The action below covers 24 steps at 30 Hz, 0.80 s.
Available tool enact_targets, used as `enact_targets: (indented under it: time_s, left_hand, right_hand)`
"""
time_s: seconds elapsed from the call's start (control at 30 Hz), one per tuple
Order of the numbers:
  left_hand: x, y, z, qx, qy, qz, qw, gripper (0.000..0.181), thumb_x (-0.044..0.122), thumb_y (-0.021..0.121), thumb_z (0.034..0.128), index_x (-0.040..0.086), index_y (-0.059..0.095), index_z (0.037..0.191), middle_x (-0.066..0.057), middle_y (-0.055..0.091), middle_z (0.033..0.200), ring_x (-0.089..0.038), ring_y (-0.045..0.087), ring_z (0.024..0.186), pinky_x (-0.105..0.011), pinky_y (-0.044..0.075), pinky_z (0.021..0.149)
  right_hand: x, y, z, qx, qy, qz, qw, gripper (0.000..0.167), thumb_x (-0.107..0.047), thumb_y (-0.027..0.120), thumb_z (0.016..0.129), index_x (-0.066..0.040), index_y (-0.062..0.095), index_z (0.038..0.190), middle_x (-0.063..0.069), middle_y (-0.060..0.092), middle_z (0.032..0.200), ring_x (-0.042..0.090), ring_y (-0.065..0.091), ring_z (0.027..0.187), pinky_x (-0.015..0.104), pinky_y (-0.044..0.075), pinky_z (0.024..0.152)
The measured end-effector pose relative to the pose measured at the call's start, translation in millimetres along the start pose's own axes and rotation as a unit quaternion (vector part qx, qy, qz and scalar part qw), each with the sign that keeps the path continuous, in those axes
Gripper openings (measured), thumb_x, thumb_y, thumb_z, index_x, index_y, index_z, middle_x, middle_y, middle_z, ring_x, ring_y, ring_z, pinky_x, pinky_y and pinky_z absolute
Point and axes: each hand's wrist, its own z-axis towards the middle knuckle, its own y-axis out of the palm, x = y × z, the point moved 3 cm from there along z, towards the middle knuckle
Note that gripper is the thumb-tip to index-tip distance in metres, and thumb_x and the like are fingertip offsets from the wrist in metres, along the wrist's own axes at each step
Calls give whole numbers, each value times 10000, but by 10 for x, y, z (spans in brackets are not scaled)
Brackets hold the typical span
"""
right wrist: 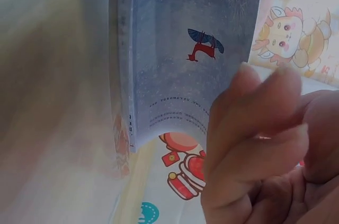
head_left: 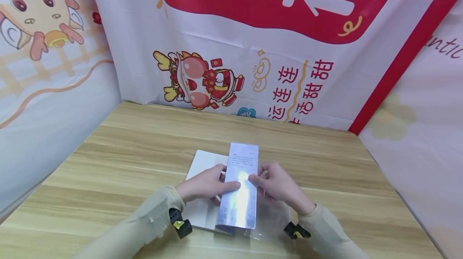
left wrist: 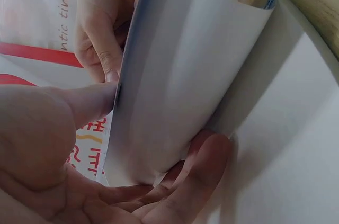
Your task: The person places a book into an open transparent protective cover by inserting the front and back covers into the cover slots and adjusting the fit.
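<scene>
A book with white pages [head_left: 202, 214] lies on the table, and its glossy bluish cover [head_left: 242, 194] is lifted and bent over. My left hand [head_left: 209, 182] holds that cover, thumb on the printed face and fingers behind on the pale inner side [left wrist: 175, 75]. At the opposite edge my right hand [head_left: 276, 182] has its thumb on the cover and its other fingers curled. On the outer face, a red animal figure with blue wings [right wrist: 204, 46] shows in the right wrist view. Clear plastic film [head_left: 271, 220] lies beside and below the cover, under my right hand.
The wood-grain table [head_left: 137, 150] extends around the book on all sides. Printed cloth hangs behind it [head_left: 224, 33] and along the left [head_left: 54, 78] and right sides [head_left: 408, 130]. Dark camera mounts sit on the left wrist [head_left: 181, 225] and the right wrist [head_left: 296, 231].
</scene>
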Motion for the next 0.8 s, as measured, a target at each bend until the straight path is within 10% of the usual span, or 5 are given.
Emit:
enact_targets:
  time_s: [0.8]
  left_hand:
    - [10, 51, -22, 189, -86, -152, 9997, 773, 327, 727, 904, -80, 318, 1418, -120, 627, 1021, -220, 660, 694, -374, 572, 565]
  right_hand:
    - [-94, -36, -49, 557, -671, -1318, 9874, 199, -227, 712, 917, -104, 645, 776, 6, 579, 620, 128, 515, 505, 264, 438, 437]
